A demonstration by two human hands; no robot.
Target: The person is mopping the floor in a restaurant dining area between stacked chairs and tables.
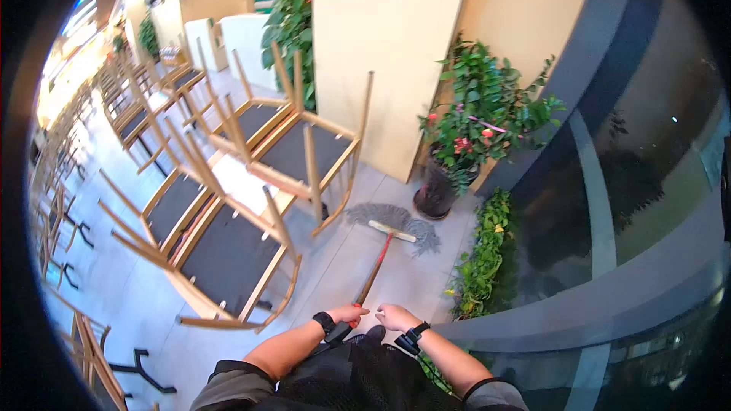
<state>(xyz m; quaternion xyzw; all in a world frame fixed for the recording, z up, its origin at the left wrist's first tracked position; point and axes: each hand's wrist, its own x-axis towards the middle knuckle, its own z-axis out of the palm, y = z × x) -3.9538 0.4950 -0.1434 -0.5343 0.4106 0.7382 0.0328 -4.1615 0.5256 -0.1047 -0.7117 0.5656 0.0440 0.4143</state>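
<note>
A mop [372,277] reaches forward from my body. Its grey string head [388,215] lies spread on the tiled floor, under a pale crossbar [392,230]. My left hand [343,313], with a black watch on its wrist, is closed around the upper handle near a red section. Just right of it, my right hand [394,318] is loosely curled, apart from the handle, with nothing visible in its fingers. A black device is strapped to the right wrist. My dark shoe [375,332] shows between the hands.
Upturned chairs [228,259] rest on tables at left, their legs sticking up. A flowering plant in a dark pot [435,192] stands beyond the mop head. Low greenery [487,251] borders the curved glass wall at right. A cream panel [384,53] stands behind.
</note>
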